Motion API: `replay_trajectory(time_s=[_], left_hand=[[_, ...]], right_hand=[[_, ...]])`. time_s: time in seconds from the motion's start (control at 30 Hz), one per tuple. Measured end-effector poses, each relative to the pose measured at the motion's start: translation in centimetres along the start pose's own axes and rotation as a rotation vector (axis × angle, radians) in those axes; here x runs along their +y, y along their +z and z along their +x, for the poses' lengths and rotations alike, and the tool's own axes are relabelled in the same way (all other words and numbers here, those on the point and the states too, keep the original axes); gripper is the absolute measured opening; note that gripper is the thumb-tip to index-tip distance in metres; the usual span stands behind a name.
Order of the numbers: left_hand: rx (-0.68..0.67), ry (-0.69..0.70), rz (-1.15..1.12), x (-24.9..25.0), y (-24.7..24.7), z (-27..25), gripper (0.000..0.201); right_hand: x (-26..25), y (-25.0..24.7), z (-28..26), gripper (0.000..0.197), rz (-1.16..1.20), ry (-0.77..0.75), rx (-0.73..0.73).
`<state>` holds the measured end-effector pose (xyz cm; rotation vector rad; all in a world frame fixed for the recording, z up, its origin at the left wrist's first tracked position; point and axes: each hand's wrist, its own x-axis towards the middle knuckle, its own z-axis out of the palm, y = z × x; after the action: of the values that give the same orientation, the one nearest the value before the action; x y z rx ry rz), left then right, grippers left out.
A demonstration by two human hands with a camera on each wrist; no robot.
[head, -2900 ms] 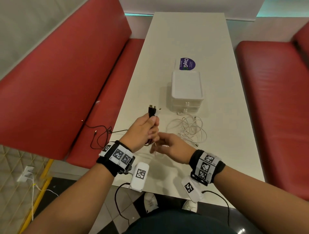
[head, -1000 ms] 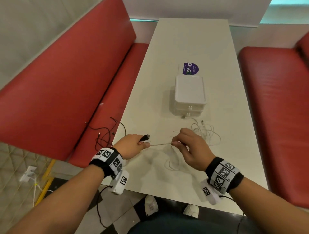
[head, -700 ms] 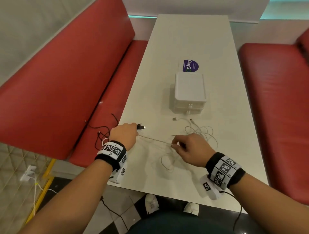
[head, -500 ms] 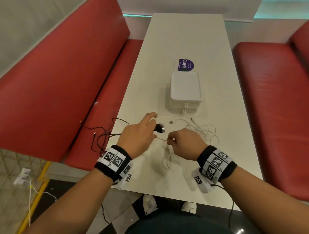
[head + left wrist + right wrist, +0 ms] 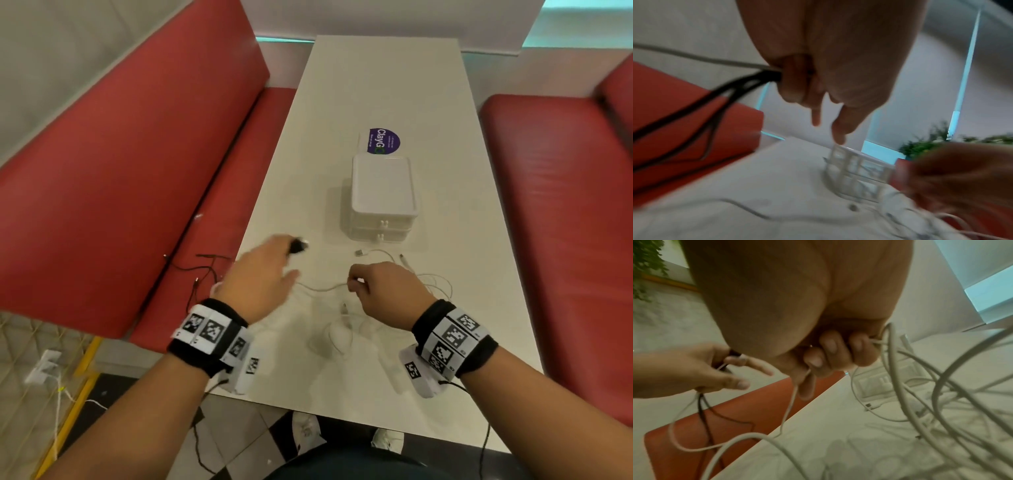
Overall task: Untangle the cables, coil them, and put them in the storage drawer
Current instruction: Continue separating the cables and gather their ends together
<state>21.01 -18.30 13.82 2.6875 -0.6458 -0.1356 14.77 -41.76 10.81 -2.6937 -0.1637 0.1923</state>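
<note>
My left hand (image 5: 263, 275) grips a black cable's plug (image 5: 297, 246) with a white cable's end over the table's left part. In the left wrist view the black cable (image 5: 748, 81) and a grey-white strand (image 5: 694, 56) run out of its curled fingers, while two fingers point forward. My right hand (image 5: 382, 284) pinches the white cable (image 5: 318, 289), which sags between both hands. In the right wrist view its curled fingers (image 5: 830, 352) hold white strands (image 5: 791, 402). A loose white tangle (image 5: 436, 281) lies right of it. The white storage drawer unit (image 5: 382, 192) stands shut beyond.
The black cable (image 5: 205, 270) hangs off the table's left edge (image 5: 260, 192) onto the red bench (image 5: 212, 205). A purple sticker (image 5: 383, 141) lies behind the drawer unit. Another red bench (image 5: 555, 212) runs along the right.
My left hand pulled the plugs out left, swung back beside the right hand, and now sits a little apart from it again. The white strand between the hands has gone slack.
</note>
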Motion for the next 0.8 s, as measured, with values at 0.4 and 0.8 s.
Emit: replay_trajectory(time_s=[0.4, 0.8], left_hand=[[-0.181, -0.055, -0.342, 3.1, 1.9, 0.4, 0.032], [-0.160, -0.314, 0.205, -4.5, 1.8, 0.9, 0.023]], right_hand=[[0.2, 0.6, -0.1, 0.073, 0.038, 0.164, -0.089], [2.6, -2.6, -1.3, 0.028, 0.100, 0.052, -0.067]])
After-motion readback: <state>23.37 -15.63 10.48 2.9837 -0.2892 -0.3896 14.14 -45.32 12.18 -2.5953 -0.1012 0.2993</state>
